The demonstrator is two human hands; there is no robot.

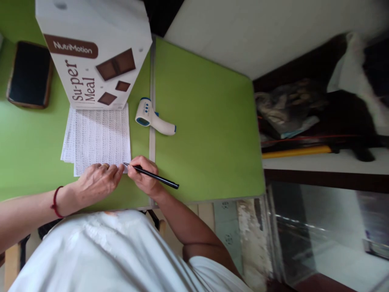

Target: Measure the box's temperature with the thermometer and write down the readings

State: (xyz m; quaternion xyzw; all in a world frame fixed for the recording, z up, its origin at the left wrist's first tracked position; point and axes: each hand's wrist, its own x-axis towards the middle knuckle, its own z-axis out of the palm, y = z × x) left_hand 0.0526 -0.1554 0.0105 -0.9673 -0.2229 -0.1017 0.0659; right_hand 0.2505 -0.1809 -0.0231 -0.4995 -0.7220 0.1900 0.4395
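Note:
My right hand (143,175) grips a black pen (158,177), its tip at the lower right corner of a sheet of paper (101,136) covered in rows of small writing. My left hand (99,181) rests palm down across the sheet's lower edge, fingers together and slightly bent, with a ring and a red cord bracelet. Nothing shows in that hand. More written sheets (68,140) stick out beneath on the left. A tall white NutriMotion box (94,24) stands at the papers' far edge and hides their top.
A white and blue infrared thermometer (154,119) lies right of the papers, across the metal seam of the green table (206,121). A dark phone (30,75) lies at the far left. On the right, a shelf (304,162) holds plastic bags (285,107) and dark items.

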